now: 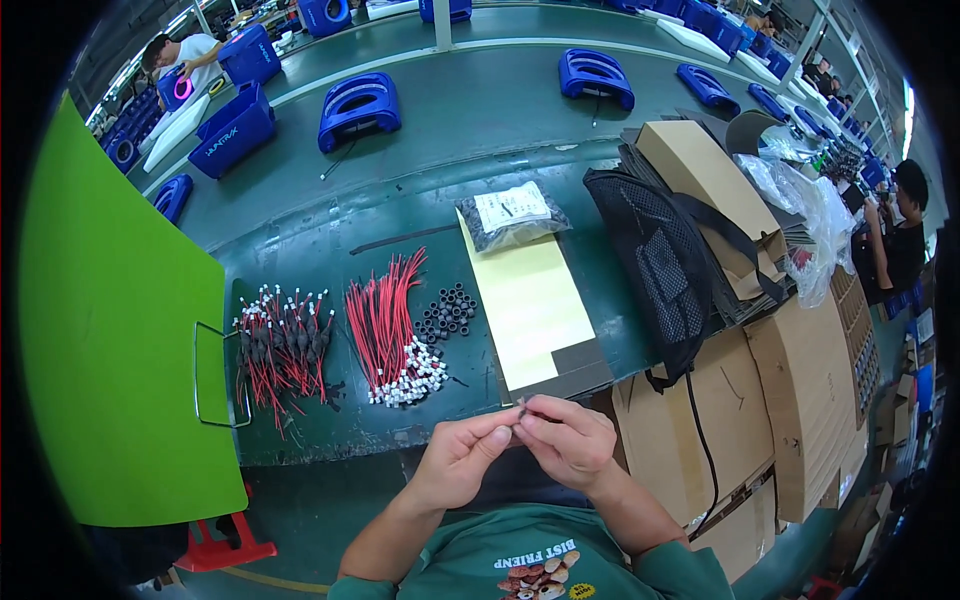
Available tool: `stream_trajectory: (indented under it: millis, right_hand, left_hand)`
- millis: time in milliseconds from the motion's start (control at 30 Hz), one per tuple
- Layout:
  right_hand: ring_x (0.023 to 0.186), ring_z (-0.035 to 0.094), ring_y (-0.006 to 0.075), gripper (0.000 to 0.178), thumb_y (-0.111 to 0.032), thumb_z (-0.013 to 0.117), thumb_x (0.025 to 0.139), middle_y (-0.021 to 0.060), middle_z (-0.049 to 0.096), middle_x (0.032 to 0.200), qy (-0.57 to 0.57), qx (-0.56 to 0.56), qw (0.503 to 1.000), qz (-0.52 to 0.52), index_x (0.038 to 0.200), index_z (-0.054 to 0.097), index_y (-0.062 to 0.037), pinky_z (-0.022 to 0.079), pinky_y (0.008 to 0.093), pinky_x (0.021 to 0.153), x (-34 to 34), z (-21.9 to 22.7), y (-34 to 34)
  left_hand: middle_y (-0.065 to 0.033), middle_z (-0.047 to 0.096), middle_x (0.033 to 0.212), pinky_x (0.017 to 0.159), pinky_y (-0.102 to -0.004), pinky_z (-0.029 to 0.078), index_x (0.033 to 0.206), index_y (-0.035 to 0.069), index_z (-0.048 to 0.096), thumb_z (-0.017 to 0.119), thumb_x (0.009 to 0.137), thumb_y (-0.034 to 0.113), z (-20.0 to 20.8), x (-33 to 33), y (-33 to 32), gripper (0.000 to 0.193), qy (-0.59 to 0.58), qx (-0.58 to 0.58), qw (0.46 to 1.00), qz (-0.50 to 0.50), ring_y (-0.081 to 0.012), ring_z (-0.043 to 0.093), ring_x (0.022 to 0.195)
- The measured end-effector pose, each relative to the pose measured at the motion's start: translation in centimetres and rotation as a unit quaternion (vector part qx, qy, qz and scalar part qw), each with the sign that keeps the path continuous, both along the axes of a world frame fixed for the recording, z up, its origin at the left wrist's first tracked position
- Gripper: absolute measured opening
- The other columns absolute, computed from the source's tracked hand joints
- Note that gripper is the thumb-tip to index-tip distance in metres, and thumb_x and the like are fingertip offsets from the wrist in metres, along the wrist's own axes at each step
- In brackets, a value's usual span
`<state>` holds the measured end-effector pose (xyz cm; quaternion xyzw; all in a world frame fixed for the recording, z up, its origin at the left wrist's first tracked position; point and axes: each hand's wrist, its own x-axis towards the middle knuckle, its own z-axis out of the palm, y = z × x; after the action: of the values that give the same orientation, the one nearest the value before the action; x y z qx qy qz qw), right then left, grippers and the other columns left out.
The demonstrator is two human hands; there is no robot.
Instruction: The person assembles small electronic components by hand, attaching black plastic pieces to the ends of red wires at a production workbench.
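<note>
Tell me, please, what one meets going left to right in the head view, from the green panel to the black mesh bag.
Green panel, red wires with dark lumps, straighter red wires, small black pieces, pale yellow sheet, black mesh bag.

I have a smooth, slightly glossy worktop (300,252) before me — scuffed along its near edge. By its left edge stand a shiny bent-metal frame (197,370) and a smooth matt panel (120,330). Inward, the red wires (385,310) look plastic-coated, their white connectors (410,378) plastic, the black rings (447,312) matt plastic. Pale paper (540,310) lies under a glossy clear plastic bag (500,237). At the right edge: rough mesh cloth (665,285) and matt cardboard (690,430) — the piece (521,404) I pinch is too small to judge.
</note>
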<state>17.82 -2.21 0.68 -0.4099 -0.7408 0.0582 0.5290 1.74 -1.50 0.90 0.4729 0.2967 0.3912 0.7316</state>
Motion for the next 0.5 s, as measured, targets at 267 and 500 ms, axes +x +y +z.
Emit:
stream_trajectory:
  millis: [267,500]
  right_hand:
    - [0.064,0.063,0.0192,0.02,-0.003,0.074,0.061,0.0117,0.062,0.083,-0.018,0.001,1.0,-0.012,0.07,0.057,-0.004,0.051,0.0239,0.053,-0.06,0.58,0.28]
    - [0.063,0.062,0.0188,0.017,-0.003,0.07,0.063,0.011,0.061,0.085,0.032,-0.037,0.999,0.017,0.077,0.062,-0.0012,0.05,0.0242,0.054,0.01,0.43,0.41]
  left_hand:
    - [-0.0122,0.056,0.109,0.088,-0.0246,0.041,0.116,-0.005,0.048,0.043,0.091,0.01,0.24,-0.2,0.33,0.03,-0.007,-0.002,1.0,-0.016,-0.0142,0.052,0.1]
    - [-0.0122,0.056,0.109,0.088,-0.0253,0.041,0.115,-0.006,0.048,0.043,0.091,0.011,0.59,-0.36,0.43,0.031,-0.033,-0.013,0.999,-0.017,-0.0152,0.053,0.1]
